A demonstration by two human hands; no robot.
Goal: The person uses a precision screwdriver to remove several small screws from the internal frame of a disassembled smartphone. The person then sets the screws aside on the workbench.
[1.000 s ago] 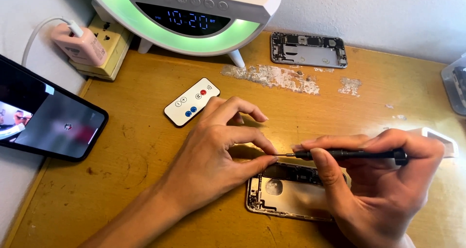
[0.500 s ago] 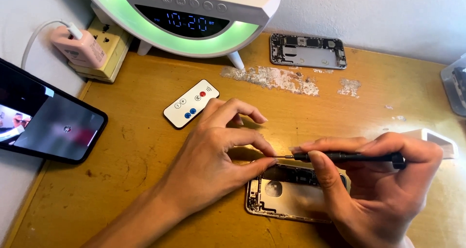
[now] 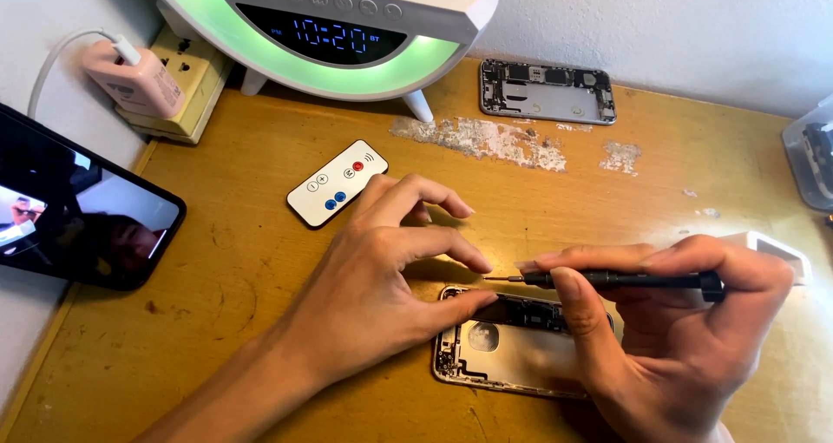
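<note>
The left hand (image 3: 382, 269) reaches in from lower left, palm down, fingers loosely spread, thumb pressed on the top left corner of the opened phone (image 3: 512, 356) lying on the wooden desk (image 3: 217, 321). The right hand (image 3: 677, 339) pinches a black screwdriver (image 3: 607, 279) held level, tip pointing left above the phone's upper edge.

Right hand (image 3: 685, 339) grips black screwdriver (image 3: 620, 279) held level, tip pointing left above opened phone shell (image 3: 503, 356). Left hand (image 3: 382, 278) arched, thumb resting on the shell's top-left corner. White remote (image 3: 337, 183) just beyond; second opened phone (image 3: 547, 91) at the wooden desk's (image 3: 217, 321) far edge
</note>
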